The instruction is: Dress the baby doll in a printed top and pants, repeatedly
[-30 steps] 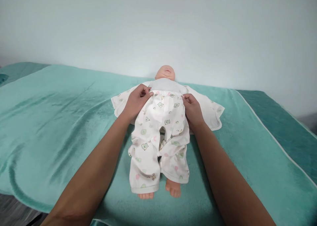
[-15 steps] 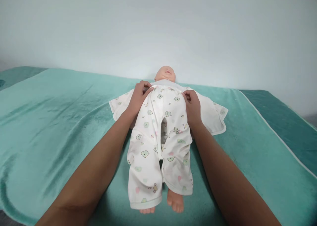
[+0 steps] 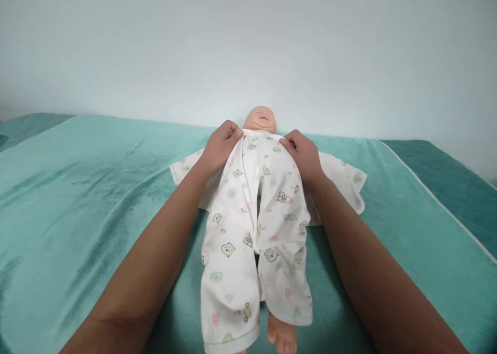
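Note:
A baby doll [image 3: 261, 118] lies on its back, head toward the wall, wearing white trousers [image 3: 254, 224] printed with small bears. My left hand [image 3: 220, 146] pinches the left side of the trousers' waistband, which sits high on the doll's chest just under the chin. My right hand [image 3: 303, 155] grips the waistband's right side. A white printed garment [image 3: 344, 180] is spread open under the doll's body. One bare foot [image 3: 282, 334] pokes out of the right trouser leg at the bottom.
A teal plush blanket [image 3: 85, 188] covers the whole surface; its white-piped edge [image 3: 435, 201] runs along the right, with a darker teal layer [image 3: 462, 188] beyond. A pale plain wall [image 3: 248, 43] stands right behind the doll's head.
Both hands have drawn the waistband up from the doll's belly to its chest. The trousers have slid upward, and the view has moved closer.

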A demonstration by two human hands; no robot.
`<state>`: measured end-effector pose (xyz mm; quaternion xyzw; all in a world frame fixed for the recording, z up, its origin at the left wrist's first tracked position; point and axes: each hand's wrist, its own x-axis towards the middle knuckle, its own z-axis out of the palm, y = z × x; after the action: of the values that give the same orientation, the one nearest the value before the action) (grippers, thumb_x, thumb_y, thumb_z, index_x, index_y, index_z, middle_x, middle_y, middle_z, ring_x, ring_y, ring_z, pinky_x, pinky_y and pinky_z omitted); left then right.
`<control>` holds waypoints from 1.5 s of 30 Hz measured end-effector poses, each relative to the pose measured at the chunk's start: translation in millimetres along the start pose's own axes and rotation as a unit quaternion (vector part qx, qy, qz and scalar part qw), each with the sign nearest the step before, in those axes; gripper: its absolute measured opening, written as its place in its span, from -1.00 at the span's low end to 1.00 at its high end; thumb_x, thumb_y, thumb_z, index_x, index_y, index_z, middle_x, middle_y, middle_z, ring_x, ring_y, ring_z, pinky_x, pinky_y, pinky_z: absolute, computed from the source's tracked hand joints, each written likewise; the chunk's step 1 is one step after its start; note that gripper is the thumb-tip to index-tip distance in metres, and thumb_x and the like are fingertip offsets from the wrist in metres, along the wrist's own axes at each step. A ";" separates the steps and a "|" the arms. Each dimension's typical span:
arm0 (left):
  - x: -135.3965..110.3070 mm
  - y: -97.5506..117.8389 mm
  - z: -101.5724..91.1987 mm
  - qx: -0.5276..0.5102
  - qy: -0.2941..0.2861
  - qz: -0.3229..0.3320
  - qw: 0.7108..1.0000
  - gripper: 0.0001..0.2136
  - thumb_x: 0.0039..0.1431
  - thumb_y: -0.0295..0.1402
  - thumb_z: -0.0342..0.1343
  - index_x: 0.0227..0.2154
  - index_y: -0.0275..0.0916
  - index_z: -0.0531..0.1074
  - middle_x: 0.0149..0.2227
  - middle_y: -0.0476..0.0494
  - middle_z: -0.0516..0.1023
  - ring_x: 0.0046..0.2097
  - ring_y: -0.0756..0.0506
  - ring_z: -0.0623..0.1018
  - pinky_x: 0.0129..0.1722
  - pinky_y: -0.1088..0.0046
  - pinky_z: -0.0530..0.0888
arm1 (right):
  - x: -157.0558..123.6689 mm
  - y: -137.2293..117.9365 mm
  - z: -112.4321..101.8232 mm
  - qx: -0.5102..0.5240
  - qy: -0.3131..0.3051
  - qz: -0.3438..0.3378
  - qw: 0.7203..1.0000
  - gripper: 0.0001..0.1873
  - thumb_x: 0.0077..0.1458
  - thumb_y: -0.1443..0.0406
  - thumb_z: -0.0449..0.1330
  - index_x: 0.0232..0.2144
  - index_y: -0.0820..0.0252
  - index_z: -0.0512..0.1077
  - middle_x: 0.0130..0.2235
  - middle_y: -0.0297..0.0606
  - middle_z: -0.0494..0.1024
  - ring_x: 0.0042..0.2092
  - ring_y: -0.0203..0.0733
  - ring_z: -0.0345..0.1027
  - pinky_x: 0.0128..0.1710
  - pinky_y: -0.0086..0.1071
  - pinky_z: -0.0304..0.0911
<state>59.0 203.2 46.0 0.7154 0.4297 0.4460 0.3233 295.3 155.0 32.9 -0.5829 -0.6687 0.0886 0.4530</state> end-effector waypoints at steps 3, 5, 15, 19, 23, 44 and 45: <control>9.9 -6.2 3.8 -0.020 0.009 -0.042 0.999 -0.82 0.29 -0.15 0.05 -0.35 -0.11 0.30 -0.49 0.01 0.31 -0.42 -0.08 0.31 -0.34 0.33 0.27 | 12.4 7.9 4.1 0.016 0.016 0.019 1.000 -0.80 0.19 0.21 0.17 -0.47 0.08 0.31 -0.33 -0.30 0.46 -0.27 -0.13 0.28 -0.19 -0.25 0.16; 15.7 -9.5 6.3 -0.029 0.019 -0.062 0.997 -0.82 0.29 -0.16 0.07 -0.36 -0.12 0.31 -0.48 0.00 0.33 -0.42 -0.09 0.32 -0.33 0.32 0.28 | 20.1 14.7 6.4 0.035 0.014 0.035 0.999 -0.81 0.16 0.23 0.19 -0.48 0.08 0.33 -0.31 -0.28 0.49 -0.25 -0.12 0.31 -0.16 -0.23 0.18; 16.2 -8.6 7.5 -0.015 -0.023 -0.025 0.999 -0.85 0.22 -0.24 0.16 -0.39 -0.16 0.35 -0.28 -0.06 0.49 -0.22 -0.10 0.44 -0.21 0.34 0.39 | 33.0 28.5 21.3 0.055 -0.028 0.010 0.998 -0.68 0.20 0.08 0.16 -0.51 0.08 0.30 -0.24 -0.26 0.51 -0.19 -0.12 0.28 -0.15 -0.25 0.18; 10.6 -6.2 -0.7 -0.038 -0.108 -0.046 0.992 -0.69 0.25 0.00 0.11 -0.37 -0.16 0.36 -0.30 -0.07 0.47 -0.28 -0.09 0.42 -0.32 0.37 0.35 | 25.8 16.5 12.9 0.082 -0.103 0.055 0.990 -0.57 0.27 -0.05 0.08 -0.49 0.09 0.26 -0.33 -0.33 0.50 -0.26 -0.17 0.24 -0.25 -0.31 0.12; 10.0 -3.1 -5.5 -0.030 -0.136 -0.047 0.989 -0.66 0.21 -0.02 0.16 -0.45 -0.17 0.32 -0.36 -0.06 0.42 -0.32 -0.08 0.36 -0.33 0.37 0.27 | 24.0 9.2 6.8 0.045 -0.100 0.057 0.992 -0.56 0.27 0.00 0.11 -0.53 0.10 0.19 -0.48 -0.39 0.34 -0.36 -0.21 0.13 -0.33 -0.33 0.01; 36.8 -12.4 12.2 0.094 0.031 -0.034 0.995 -0.76 0.23 -0.36 0.09 -0.50 -0.16 0.16 -0.52 0.02 0.21 -0.37 -0.07 0.29 -0.28 0.32 0.25 | 49.7 19.9 20.5 -0.066 -0.033 0.069 0.995 -0.61 0.19 0.23 0.13 -0.61 0.09 0.08 -0.55 -0.37 0.22 -0.41 -0.20 0.04 -0.33 -0.29 -0.04; 36.8 -11.8 12.7 0.099 0.035 -0.038 0.994 -0.75 0.23 -0.36 0.09 -0.51 -0.16 0.16 -0.52 0.02 0.21 -0.37 -0.07 0.29 -0.28 0.32 0.24 | 50.2 19.7 20.5 -0.068 -0.032 0.070 0.995 -0.61 0.18 0.22 0.13 -0.61 0.10 0.08 -0.55 -0.37 0.21 -0.42 -0.21 0.03 -0.34 -0.30 -0.04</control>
<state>75.4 240.4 44.2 0.7111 0.5092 0.4138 0.2525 299.1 212.5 33.6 -0.6547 -0.6448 0.0931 0.3834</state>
